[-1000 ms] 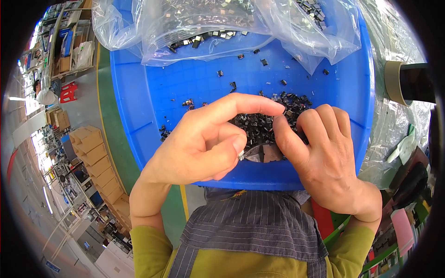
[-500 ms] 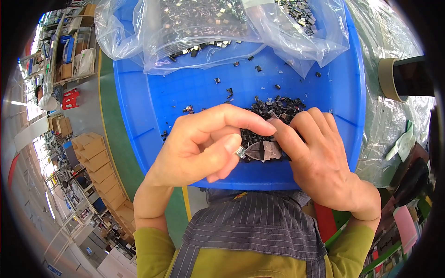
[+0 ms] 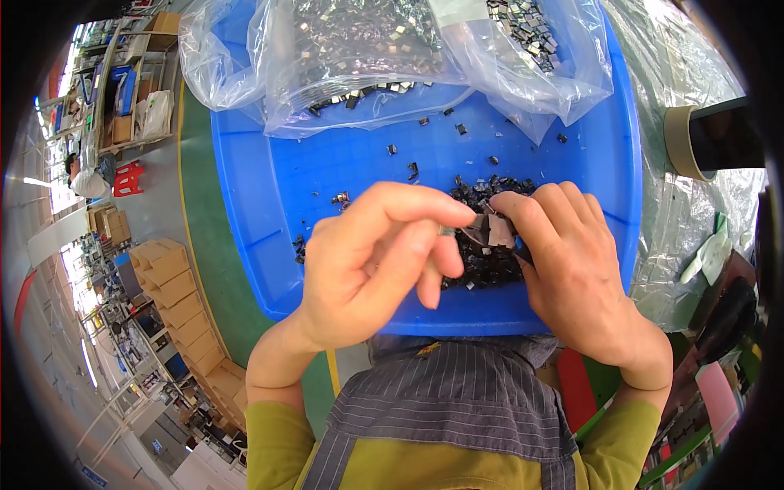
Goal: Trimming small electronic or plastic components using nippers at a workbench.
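Left hand and right hand are kept together over the blue tub, each pinching the small dark part between thumb and forefinger. Since a second ago the hands have been drawn slightly nearer the pile of dark parts; the fitting appears unfinished.
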Tool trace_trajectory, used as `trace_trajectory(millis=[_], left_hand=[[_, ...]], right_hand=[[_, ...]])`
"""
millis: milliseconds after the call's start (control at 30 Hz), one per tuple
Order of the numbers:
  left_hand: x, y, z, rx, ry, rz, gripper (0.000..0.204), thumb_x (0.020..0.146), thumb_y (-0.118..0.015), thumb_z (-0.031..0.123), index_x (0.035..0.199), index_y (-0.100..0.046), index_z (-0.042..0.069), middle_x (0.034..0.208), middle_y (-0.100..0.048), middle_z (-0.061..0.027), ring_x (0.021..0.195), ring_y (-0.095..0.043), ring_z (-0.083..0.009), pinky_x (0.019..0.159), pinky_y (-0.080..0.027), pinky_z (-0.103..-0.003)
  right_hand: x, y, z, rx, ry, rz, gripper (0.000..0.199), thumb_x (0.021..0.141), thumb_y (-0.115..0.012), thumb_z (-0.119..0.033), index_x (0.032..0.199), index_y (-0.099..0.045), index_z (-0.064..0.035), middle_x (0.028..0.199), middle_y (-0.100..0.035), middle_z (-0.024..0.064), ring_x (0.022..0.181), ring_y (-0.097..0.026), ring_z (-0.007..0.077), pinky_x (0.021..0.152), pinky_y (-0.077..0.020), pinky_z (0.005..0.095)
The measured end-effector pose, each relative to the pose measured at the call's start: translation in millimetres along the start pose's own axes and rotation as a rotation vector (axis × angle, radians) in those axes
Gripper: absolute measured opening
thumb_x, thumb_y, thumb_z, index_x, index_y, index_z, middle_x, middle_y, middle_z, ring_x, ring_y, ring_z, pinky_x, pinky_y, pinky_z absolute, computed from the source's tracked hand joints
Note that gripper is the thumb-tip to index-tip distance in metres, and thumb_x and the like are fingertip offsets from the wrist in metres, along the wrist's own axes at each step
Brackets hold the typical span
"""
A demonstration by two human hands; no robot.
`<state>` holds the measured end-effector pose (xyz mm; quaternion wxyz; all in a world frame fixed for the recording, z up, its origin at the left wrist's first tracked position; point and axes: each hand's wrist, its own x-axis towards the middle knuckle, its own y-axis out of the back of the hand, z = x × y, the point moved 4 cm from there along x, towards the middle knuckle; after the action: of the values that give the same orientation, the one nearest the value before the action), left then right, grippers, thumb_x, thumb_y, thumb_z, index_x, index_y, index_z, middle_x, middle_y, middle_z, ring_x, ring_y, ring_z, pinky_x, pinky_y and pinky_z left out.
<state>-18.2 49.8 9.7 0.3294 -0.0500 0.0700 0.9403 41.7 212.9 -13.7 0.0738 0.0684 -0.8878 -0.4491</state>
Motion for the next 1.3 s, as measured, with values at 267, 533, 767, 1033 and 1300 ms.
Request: trace_trajectory(millis=[267,533,767,1033,1300], left_hand=[[-4.0,2.9,0.8,-0.138,0.124,-0.032,0.021,0.096,-0.044,-0.002,0.114,-0.053,-0.004,0.083,-0.065,-0.0111,0.058,-0.059,-0.0078,0.052,-0.047,-0.02],[-3.5,1.1,1.9,-0.106,0.164,-0.04,0.019,0.095,-0.045,-0.002,0.113,-0.053,-0.004,0.079,-0.065,-0.0096,0.056,-0.058,-0.0069,0.05,-0.046,-0.019],[-2.2,0.0,2.5,-0.068,0.207,0.025,0.017,0.097,-0.045,0.009,0.103,-0.054,-0.004,0.069,-0.064,-0.0112,0.047,-0.059,-0.0093,0.041,-0.036,-0.016],[-3.4,1.4,-2.6,-0.079,0.178,0.046,0.017,0.097,-0.046,0.01,0.103,-0.055,-0.004,0.07,-0.063,-0.0099,0.047,-0.057,-0.0077,0.04,-0.037,-0.016],[-3.1,-0.3,-0.3,-0.038,0.219,0.025,0.017,0.097,-0.046,0.008,0.102,-0.055,-0.005,0.066,-0.059,-0.0067,0.048,-0.055,-0.0065,0.04,-0.04,-0.017]], right_hand=[[0.7,6.8,-2.8,0.08,0.008,-0.021,0.058,0.058,-0.064,0.01,0.113,-0.056,-0.0065,0.087,-0.05,0.0094,0.082,-0.05,0.03,0.071,-0.0383,0.0393],[-0.3,6.5,-2.4,-0.047,0.033,0.04,0.06,0.054,-0.063,0.007,0.113,-0.059,-0.0053,0.087,-0.049,0.0078,0.08,-0.049,0.0277,0.069,-0.0368,0.0383],[-0.7,6.8,-4.1,-0.078,0.049,0.049,0.06,0.054,-0.063,0.007,0.113,-0.059,-0.0051,0.086,-0.049,0.0077,0.079,-0.049,0.027,0.068,-0.0361,0.0377],[-0.9,7.0,-5.9,-0.083,0.08,0.024,0.057,0.055,-0.063,0.006,0.111,-0.06,-0.0048,0.084,-0.049,0.0073,0.078,-0.05,0.0265,0.067,-0.0362,0.0376],[-0.3,8.6,-5.9,-0.106,0.058,0.053,0.058,0.055,-0.063,0.006,0.112,-0.06,-0.0044,0.085,-0.05,0.0072,0.078,-0.05,0.0265,0.068,-0.0365,0.0376]])
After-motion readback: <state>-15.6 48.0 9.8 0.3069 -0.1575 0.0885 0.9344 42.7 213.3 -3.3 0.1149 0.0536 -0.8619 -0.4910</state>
